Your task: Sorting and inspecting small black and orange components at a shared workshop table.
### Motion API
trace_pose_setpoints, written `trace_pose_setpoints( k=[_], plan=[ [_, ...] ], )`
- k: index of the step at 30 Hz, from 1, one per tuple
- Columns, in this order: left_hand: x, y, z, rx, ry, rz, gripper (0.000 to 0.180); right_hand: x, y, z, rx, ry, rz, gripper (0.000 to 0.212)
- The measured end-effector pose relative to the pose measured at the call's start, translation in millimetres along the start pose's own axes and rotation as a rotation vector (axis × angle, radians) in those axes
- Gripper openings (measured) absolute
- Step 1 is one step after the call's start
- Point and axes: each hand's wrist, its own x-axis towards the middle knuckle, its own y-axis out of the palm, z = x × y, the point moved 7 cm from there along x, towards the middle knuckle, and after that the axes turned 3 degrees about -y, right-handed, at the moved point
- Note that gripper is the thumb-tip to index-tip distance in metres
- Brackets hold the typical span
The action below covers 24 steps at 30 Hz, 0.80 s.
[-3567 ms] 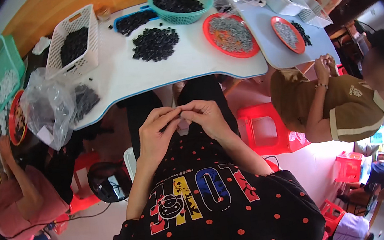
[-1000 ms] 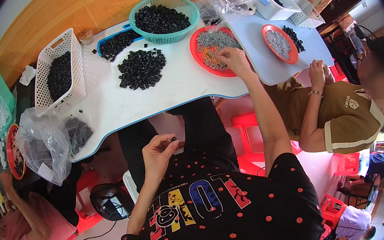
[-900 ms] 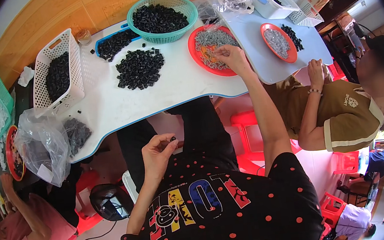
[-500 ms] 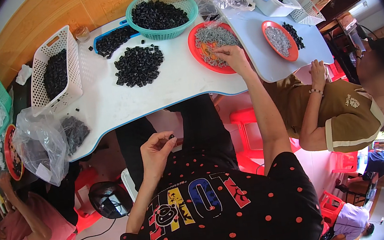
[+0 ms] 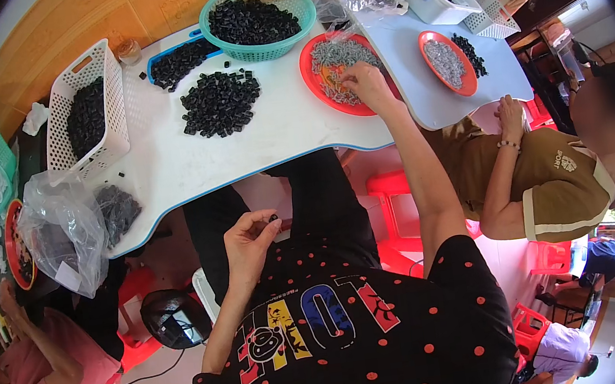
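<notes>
Above my lap, my left hand [image 5: 250, 247] pinches a small black plastic part [image 5: 273, 218] between thumb and fingertips. My right hand [image 5: 369, 85] reaches over a red plate [image 5: 310, 84] heaped with small grey metal pieces [image 5: 343, 55]. Its fingers are drawn together at the pieces near the plate's middle; whether a piece is between them is too small to see. On the white table [image 5: 159, 168], a loose pile of black parts [image 5: 220, 103] lies left of the plate. A blue tray [image 5: 152, 61] behind the pile holds more black parts.
A green basket [image 5: 308, 19] of black parts stands at the back. At the left are a white perforated basket [image 5: 113, 112] and a clear bag [image 5: 67, 237]. A second red plate [image 5: 471, 82] lies near a co-worker [image 5: 558, 169] on the right. Another person [image 5: 44, 362] sits left.
My right hand has shifted slightly over the red plate, its fingertips drawing closer together. My left hand keeps its pinch on the black part almost unmoved.
</notes>
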Motion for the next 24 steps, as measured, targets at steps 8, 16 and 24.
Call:
trace_pose_setpoints(
  k=[8,16,24],
  plan=[
    [-3,-6,9,0.002,-0.013,-0.012,0.023,7,9,27,0.308,0.110,0.009,0.024],
    [-1,-13,-14,-0.105,0.039,-0.030,0.023,-54,-17,46,0.614,0.216,0.057,0.025],
    [1,-20,-99,-0.143,0.151,0.027,0.033,-137,39,189,1.293,0.110,0.289,0.019]
  ],
)
